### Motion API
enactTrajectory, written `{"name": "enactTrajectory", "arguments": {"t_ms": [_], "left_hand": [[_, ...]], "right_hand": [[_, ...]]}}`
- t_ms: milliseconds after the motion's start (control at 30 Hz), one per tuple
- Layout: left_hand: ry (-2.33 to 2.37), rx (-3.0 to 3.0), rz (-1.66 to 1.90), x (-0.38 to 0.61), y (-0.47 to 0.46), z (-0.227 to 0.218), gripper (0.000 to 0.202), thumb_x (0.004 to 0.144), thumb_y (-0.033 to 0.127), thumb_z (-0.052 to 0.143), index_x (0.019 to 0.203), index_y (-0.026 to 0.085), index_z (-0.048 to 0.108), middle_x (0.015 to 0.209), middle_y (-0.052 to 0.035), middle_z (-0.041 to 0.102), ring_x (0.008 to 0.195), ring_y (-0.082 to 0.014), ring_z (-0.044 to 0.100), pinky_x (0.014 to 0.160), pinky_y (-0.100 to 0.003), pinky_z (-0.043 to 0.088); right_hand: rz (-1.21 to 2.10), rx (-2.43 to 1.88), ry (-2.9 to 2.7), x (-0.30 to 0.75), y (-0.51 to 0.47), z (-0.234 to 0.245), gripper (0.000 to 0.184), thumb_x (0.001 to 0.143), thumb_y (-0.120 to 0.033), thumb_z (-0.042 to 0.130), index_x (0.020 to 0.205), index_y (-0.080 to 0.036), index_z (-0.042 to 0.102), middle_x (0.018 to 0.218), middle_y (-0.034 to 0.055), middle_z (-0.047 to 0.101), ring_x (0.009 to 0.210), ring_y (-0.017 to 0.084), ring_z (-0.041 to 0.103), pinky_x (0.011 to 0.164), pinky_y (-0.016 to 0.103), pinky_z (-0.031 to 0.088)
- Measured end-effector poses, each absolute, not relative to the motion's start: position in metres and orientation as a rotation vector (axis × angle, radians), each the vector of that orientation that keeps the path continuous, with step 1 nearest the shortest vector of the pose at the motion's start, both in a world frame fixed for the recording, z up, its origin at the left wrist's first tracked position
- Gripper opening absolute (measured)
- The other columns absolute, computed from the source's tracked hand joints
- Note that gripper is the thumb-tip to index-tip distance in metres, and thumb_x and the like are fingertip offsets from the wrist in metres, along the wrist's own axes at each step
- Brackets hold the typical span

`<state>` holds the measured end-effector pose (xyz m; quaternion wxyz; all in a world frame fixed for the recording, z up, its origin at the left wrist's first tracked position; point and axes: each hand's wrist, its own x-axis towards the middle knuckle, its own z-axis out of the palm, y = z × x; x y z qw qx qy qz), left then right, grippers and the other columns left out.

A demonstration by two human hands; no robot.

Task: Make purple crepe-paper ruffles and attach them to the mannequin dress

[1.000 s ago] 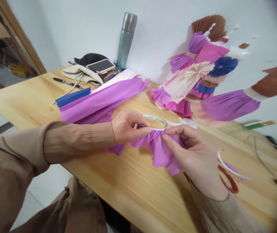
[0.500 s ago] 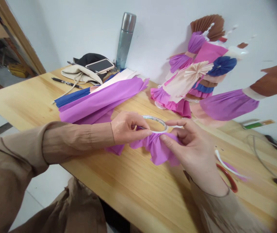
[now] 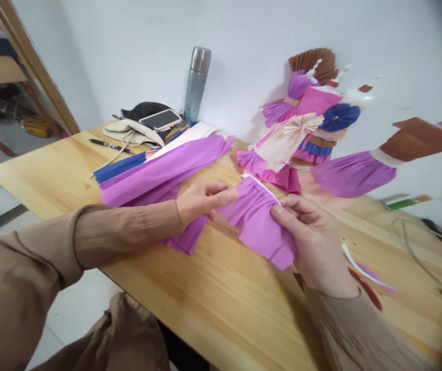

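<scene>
Between my hands, above the table, is a gathered piece of purple crepe paper [image 3: 261, 224], pleated along a white ring [image 3: 261, 184] seen edge-on at its top. My left hand [image 3: 205, 202] pinches the paper's left edge, thumb on top and fingers partly behind it. My right hand [image 3: 309, 232] grips the right end of the ring and paper between thumb and fingers. Just beyond my left forearm lie folded purple sheets [image 3: 162, 170] with blue and cream ones beside them.
Paper dresses [image 3: 298, 123] in several colours stand against the wall. A purple and brown paper piece [image 3: 360, 172] is at right. Red-handled scissors [image 3: 367, 288] and a white strip [image 3: 360, 265] lie beside my right wrist. A bottle [image 3: 197, 85], phone [image 3: 161, 119] and pen [image 3: 111, 146] are at the back.
The ring has tipped from showing its round opening to edge-on, so the purple paper now faces me more broadly. My left hand has shifted slightly left, off the ring onto the paper.
</scene>
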<state>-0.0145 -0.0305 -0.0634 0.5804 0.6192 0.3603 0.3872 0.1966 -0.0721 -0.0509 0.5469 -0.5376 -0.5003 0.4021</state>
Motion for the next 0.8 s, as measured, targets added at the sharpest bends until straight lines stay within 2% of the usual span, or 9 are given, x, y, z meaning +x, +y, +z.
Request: {"name": "enactTrajectory", "arguments": {"t_ms": [100, 167, 267, 367, 467, 633, 733, 800], "left_hand": [[0.594, 0.978, 0.652, -0.008, -0.04, -0.064, 0.058, 0.055, 0.054, 0.088, 0.09, 0.013, 0.068, 0.083, -0.0059, 0.067, 0.073, -0.0144, 0.065, 0.062, -0.026, 0.055], [0.552, 0.856, 0.613, -0.005, -0.045, -0.065, 0.049, 0.049, 0.042, 0.093, 0.08, 0.013, 0.067, 0.073, -0.0026, 0.066, 0.066, -0.0119, 0.063, 0.059, -0.024, 0.054], [0.623, 0.883, 0.666, -0.005, -0.05, -0.065, 0.035, 0.052, 0.028, 0.09, 0.07, 0.012, 0.064, 0.057, 0.0024, 0.06, 0.051, -0.0071, 0.055, 0.048, -0.019, 0.046], [0.695, 1.009, 0.778, -0.006, -0.049, -0.063, 0.031, 0.055, 0.021, 0.086, 0.076, 0.012, 0.065, 0.056, 0.0044, 0.059, 0.046, -0.0058, 0.051, 0.043, -0.018, 0.042], [0.691, 1.099, 0.792, -0.006, -0.047, -0.062, 0.035, 0.056, 0.024, 0.085, 0.082, 0.012, 0.066, 0.059, 0.0031, 0.061, 0.049, -0.0069, 0.053, 0.044, -0.019, 0.045], [0.597, 1.012, 0.622, -0.004, -0.05, -0.064, 0.038, 0.052, 0.03, 0.091, 0.073, 0.012, 0.065, 0.06, -0.0009, 0.064, 0.056, -0.0114, 0.06, 0.047, -0.022, 0.051], [0.648, 0.985, 0.684, -0.003, -0.054, -0.067, 0.032, 0.055, 0.027, 0.087, 0.068, 0.012, 0.061, 0.052, 0.0023, 0.058, 0.046, -0.0084, 0.054, 0.043, -0.021, 0.046], [0.705, 1.051, 0.775, -0.002, -0.056, -0.067, 0.028, 0.057, 0.022, 0.083, 0.072, 0.013, 0.061, 0.05, 0.0058, 0.054, 0.042, -0.0062, 0.048, 0.04, -0.019, 0.041]], "right_hand": [[0.964, -1.266, -1.139, 0.195, -0.072, -0.05, 0.023, 0.067, -0.035, 0.084, 0.074, -0.022, 0.067, 0.06, -0.0027, 0.06, 0.051, 0.01, 0.05, 0.046, 0.022, 0.04], [0.96, -1.259, -1.146, 0.196, -0.071, -0.052, 0.023, 0.067, -0.036, 0.084, 0.075, -0.021, 0.067, 0.06, -0.0031, 0.059, 0.051, 0.01, 0.048, 0.046, 0.022, 0.039], [0.922, -1.259, -1.185, 0.197, -0.069, -0.056, 0.022, 0.07, -0.038, 0.082, 0.076, -0.022, 0.067, 0.06, -0.0035, 0.058, 0.05, 0.01, 0.047, 0.045, 0.022, 0.037], [0.898, -1.261, -1.191, 0.198, -0.067, -0.057, 0.022, 0.069, -0.037, 0.082, 0.076, -0.022, 0.067, 0.06, -0.0031, 0.058, 0.051, 0.01, 0.048, 0.046, 0.023, 0.038], [0.896, -1.262, -1.189, 0.195, -0.068, -0.055, 0.022, 0.067, -0.036, 0.082, 0.074, -0.021, 0.067, 0.06, -0.0033, 0.058, 0.052, 0.011, 0.048, 0.047, 0.023, 0.038], [0.861, -1.286, -1.218, 0.191, -0.071, -0.053, 0.02, 0.069, -0.035, 0.081, 0.075, -0.021, 0.067, 0.061, -0.0031, 0.058, 0.053, 0.011, 0.047, 0.049, 0.024, 0.038], [0.825, -1.293, -1.251, 0.191, -0.071, -0.054, 0.02, 0.068, -0.034, 0.081, 0.076, -0.022, 0.067, 0.061, -0.0033, 0.058, 0.053, 0.011, 0.047, 0.049, 0.024, 0.037], [0.806, -1.299, -1.256, 0.191, -0.071, -0.056, 0.02, 0.068, -0.034, 0.08, 0.076, -0.022, 0.067, 0.062, -0.0031, 0.058, 0.054, 0.011, 0.047, 0.049, 0.024, 0.038]]}}
